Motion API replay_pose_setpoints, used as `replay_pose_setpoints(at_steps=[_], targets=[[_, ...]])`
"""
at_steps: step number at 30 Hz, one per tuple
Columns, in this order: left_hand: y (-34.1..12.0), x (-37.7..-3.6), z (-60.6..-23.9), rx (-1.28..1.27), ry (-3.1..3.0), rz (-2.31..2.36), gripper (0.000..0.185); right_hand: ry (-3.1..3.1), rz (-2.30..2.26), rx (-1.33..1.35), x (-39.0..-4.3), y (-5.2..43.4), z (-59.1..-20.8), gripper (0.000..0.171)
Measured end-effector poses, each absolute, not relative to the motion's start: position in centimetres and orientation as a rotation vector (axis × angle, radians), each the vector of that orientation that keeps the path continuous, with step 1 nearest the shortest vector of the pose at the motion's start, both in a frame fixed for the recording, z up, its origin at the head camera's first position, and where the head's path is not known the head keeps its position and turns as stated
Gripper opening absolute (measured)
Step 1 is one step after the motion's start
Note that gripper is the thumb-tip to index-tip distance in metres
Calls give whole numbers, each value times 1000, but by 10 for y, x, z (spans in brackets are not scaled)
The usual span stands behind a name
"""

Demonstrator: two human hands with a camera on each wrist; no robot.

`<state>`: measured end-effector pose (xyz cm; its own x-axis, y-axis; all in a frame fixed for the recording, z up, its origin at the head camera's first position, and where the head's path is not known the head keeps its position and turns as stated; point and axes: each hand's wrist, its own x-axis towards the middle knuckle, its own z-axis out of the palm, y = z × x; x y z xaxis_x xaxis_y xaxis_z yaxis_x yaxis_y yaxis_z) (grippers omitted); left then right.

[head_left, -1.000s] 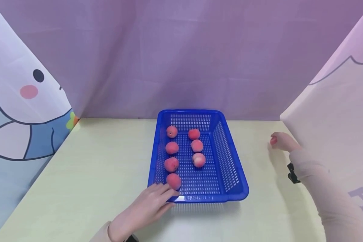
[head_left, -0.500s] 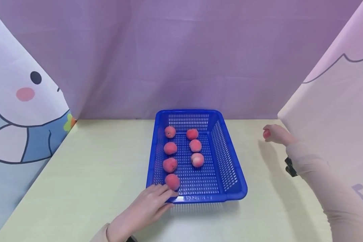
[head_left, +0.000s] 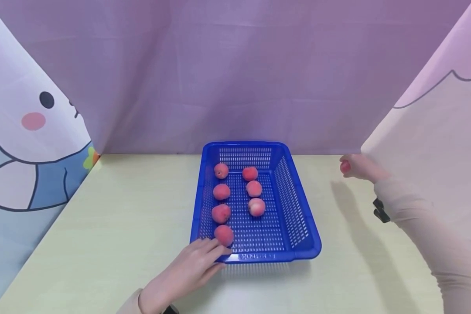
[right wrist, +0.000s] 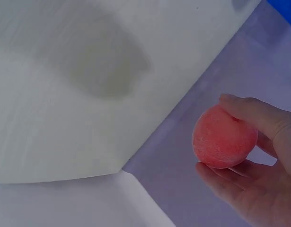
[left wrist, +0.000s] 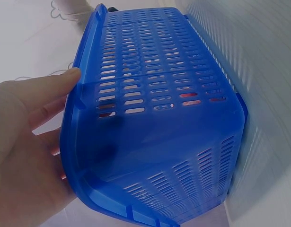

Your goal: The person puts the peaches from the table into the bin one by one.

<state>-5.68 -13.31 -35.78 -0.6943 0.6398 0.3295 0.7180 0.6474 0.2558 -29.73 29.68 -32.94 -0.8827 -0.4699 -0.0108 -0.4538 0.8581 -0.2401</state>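
Seven peaches lie in the basket; only the right wrist view shows an eighth, pinched by right fingers; left fingers rest straight on the rim.

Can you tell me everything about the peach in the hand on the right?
The peach is small, round and pinkish red, with a fuzzy, matte skin. The right hand holds it in curled fingers, thumb on top, lifted above the pale table, off to the right of the blue basket. In the head view only a bit of red peeks out.
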Motion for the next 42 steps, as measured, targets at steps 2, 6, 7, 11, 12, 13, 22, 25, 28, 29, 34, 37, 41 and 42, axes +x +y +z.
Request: replay_pose_setpoints(at_steps=[2,6,7,11,12,13,22,25,28,29,34,37,41,42], targets=[[-133,-57,-358,-1111,-2656,-545,22,2951,-348,-748,-294,292,-323,42],[-133,-57,-358,-1110,-2653,-537,24,2934,-331,-775,-289,278,-311,42],[-133,-57,-358,-1110,-2653,-536,24,2933,-320,-789,-288,275,-308,42],[-133,-57,-357,-1108,-2652,-543,24,2945,-271,-834,-283,260,-299,41],[-133,-57,-358,-1110,-2646,-544,24,2950,-250,-844,-282,256,-297,41],[-133,-57,-358,-1109,-2645,-544,24,2950,-241,-846,-281,253,-295,41],[-134,-58,-359,-1121,-2616,-542,25,2938,-184,-897,-275,233,-281,40],[-134,-59,-358,-1119,-2632,-543,25,2936,-169,-907,-272,228,-276,40],[-134,-58,-358,-1116,-2647,-547,25,2928,-153,-930,-269,222,-271,41],[-134,-58,-357,-1115,-2653,-547,25,2924,-145,-945,-268,220,-269,41],[-134,-58,-357,-1115,-2655,-548,24,2917,-93,-1051,-263,206,-261,41],[-134,-58,-358,-1122,-2630,-551,24,2906,-65,-1106,-260,197,-257,41],[-134,-59,-361,-1132,-2588,-554,25,2888,-70,-1151,-256,185,-252,41],[-134,-59,-361,-1134,-2582,-555,25,2883,-74,-1161,-255,182,-251,42]])
